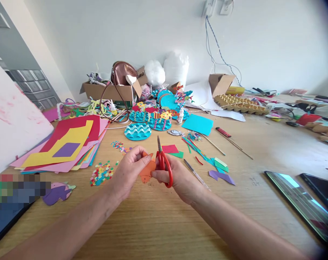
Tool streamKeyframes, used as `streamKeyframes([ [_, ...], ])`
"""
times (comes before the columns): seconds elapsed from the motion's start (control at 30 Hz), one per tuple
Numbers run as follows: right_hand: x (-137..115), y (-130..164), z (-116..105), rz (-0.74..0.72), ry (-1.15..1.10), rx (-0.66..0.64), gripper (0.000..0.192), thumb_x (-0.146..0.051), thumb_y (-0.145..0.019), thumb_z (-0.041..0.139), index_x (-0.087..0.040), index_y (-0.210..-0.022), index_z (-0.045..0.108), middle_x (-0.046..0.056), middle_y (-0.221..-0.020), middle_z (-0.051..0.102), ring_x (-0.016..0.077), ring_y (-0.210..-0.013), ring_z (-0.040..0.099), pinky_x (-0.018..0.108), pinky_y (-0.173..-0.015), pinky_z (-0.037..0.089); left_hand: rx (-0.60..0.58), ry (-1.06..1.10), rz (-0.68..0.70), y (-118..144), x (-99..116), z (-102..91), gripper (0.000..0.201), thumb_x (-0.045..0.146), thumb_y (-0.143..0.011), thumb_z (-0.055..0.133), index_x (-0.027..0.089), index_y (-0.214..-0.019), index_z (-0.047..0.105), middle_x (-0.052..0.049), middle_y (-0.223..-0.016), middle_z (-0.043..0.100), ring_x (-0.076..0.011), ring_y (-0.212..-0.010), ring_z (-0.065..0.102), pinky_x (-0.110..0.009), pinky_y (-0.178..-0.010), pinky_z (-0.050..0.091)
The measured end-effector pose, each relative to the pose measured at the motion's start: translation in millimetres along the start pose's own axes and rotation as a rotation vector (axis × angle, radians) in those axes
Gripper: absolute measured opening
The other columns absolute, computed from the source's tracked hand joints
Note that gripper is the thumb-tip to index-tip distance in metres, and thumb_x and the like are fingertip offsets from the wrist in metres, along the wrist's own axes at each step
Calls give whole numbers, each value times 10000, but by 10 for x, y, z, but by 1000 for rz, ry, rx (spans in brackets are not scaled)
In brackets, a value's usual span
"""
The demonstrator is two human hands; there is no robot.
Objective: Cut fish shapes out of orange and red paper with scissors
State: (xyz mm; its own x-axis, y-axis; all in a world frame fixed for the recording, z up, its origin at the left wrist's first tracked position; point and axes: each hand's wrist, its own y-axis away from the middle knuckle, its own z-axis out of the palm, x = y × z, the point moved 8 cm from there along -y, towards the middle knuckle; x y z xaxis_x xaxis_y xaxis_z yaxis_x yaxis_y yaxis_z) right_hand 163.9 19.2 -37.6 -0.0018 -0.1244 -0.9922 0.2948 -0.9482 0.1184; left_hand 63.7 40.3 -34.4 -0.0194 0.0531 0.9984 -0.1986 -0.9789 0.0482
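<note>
My left hand (128, 169) pinches a small orange paper shape (147, 170) just above the wooden table (164, 224). My right hand (180, 180) grips red-handled scissors (164, 164), blades pointing up and away, right beside the orange piece. The blades look nearly closed, touching the paper's right edge. A red paper scrap (169, 148) and a green one (177, 155) lie just beyond the scissors.
Stacked coloured sheets (66, 146) lie at left, a confetti pile (101, 174) near my left wrist. Blue wave cutouts (137, 131), paper fish discs (158, 121), cardboard boxes (109, 90) and an egg tray (241, 103) fill the back. Two tablets (302, 202) sit at right; a pencil (196, 174) lies close.
</note>
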Motion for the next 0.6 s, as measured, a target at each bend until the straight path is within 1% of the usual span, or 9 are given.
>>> streamKeyframes([
  [0.1, 15, -14, -97, 2, 34, 90, 198, -183, -621, 591, -180, -707, 414, -66, -602, 440, 64, -504, 367, 181, -434, 269, 15, 11, -27, 16, -33, -56, 148, 278, -715, 588, 187, -744, 475, 48, -670, 518, -94, -613, 483, -217, -582, 376],
  [0.2, 6, -25, -184, -35, 100, 154, 184, -195, -635, 570, -187, -717, 406, -45, -634, 484, 82, -538, 422, 192, -457, 310, 6, 9, -56, 21, -85, -116, 195, 231, -697, 596, 200, -852, 481, 50, -693, 541, -101, -644, 513, -229, -623, 390],
  [0.23, 17, -32, -198, -43, 118, 160, 180, -198, -640, 561, -190, -724, 403, -43, -632, 490, 88, -541, 436, 195, -460, 321, -14, 0, -64, 18, -105, -128, 231, 217, -695, 589, 204, -899, 481, 51, -693, 545, -103, -643, 518, -233, -627, 394],
  [0.3, 67, -49, -204, -46, 144, 154, 182, -195, -640, 550, -198, -726, 389, -46, -619, 490, 96, -536, 453, 200, -464, 343, -98, -65, -81, 12, -153, -126, 285, 184, -689, 575, 204, -962, 492, 51, -683, 549, -109, -639, 522, -238, -624, 399],
  [0.37, 134, -61, -181, -51, 176, 132, 184, -187, -632, 545, -204, -713, 380, -48, -624, 492, 101, -545, 472, 209, -483, 373, -202, -208, -80, 19, -197, -108, 270, 153, -674, 566, 197, -939, 537, 40, -691, 565, -118, -651, 528, -238, -616, 399],
  [0.43, 190, -60, -135, -68, 250, 101, 163, -177, -634, 537, -203, -707, 393, -44, -636, 499, 106, -564, 483, 216, -504, 387, -281, -394, -42, 40, -216, -87, 189, 163, -687, 556, 195, -870, 591, 21, -725, 596, -133, -677, 538, -241, -613, 395],
  [0.5, 236, -46, -85, -74, 341, 73, 136, -182, -651, 526, -203, -707, 403, -42, -624, 495, 109, -558, 473, 216, -494, 373, -314, -555, 31, 71, -192, -56, 102, 203, -722, 536, 196, -775, 623, 15, -716, 608, -140, -665, 537, -241, -596, 383],
  [0.6, 250, -15, -30, -89, 400, 41, 128, -204, -668, 522, -205, -706, 400, -36, -618, 493, 112, -546, 456, 220, -484, 366, -340, -679, 112, 130, -143, 4, 132, 194, -739, 508, 195, -685, 628, 29, -637, 584, -130, -605, 520, -230, -560, 355],
])
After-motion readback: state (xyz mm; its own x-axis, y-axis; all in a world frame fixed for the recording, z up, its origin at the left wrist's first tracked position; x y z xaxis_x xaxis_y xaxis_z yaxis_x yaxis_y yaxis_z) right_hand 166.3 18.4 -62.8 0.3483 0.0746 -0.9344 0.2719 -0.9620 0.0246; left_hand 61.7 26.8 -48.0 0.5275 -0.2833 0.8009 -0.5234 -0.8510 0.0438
